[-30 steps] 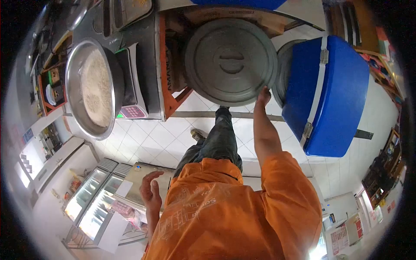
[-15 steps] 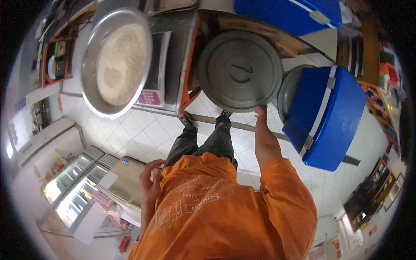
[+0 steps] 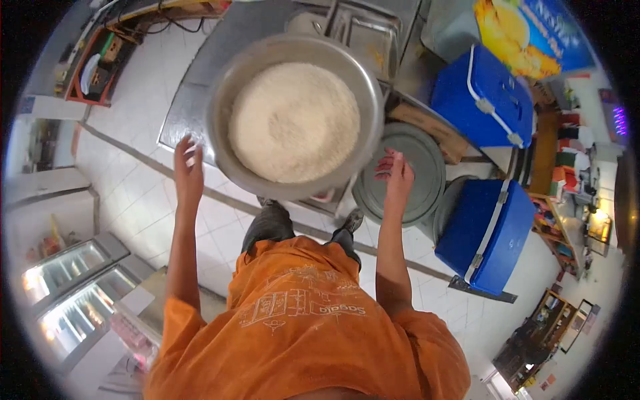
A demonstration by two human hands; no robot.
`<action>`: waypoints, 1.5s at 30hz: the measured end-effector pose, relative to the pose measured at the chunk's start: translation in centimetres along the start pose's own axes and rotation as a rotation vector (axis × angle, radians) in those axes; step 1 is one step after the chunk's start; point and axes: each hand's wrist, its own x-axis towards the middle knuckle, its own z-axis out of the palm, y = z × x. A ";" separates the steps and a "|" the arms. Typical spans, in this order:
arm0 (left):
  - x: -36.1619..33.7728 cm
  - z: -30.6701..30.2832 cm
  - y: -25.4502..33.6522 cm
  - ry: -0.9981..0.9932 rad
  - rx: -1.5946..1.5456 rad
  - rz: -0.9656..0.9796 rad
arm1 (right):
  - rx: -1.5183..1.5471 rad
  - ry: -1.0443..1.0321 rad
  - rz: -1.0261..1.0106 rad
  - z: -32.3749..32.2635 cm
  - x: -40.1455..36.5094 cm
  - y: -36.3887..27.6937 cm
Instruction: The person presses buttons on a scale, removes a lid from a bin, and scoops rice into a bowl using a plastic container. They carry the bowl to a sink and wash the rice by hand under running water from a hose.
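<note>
A wide metal basin (image 3: 222, 157) holding pale, rice-like grain (image 3: 300, 127) stands in front of me. The grain is heaped, with a shallow dip near its middle. To the left of the basin is my left hand (image 3: 189, 167), empty, its fingers apart and close to the rim. My right hand (image 3: 398, 173) is raised to the right of the basin, fingers loosely bent and apart, holding nothing. Behind and below that hand, a round grey lid (image 3: 417, 160) with a moulded handle shows partly. What supports the basin is mostly hidden beneath it.
A metal counter (image 3: 193, 110) extends behind the basin, with a steel tray (image 3: 370, 33) at the back. Two blue cooler boxes, one upper (image 3: 487, 100) and one lower (image 3: 490, 233), are on the right. A wooden box (image 3: 100, 67) stands far left. Tiled floor (image 3: 220, 227) lies below.
My view has turned toward the basin, which now appears central. My right hand has come off the grey lid's edge, and my left hand has risen from my side to beside the basin.
</note>
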 end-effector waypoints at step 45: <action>42.0 -76.4 -67.5 0.683 -0.442 -0.587 | -0.299 -0.986 -0.247 143.9 -16.2 2.7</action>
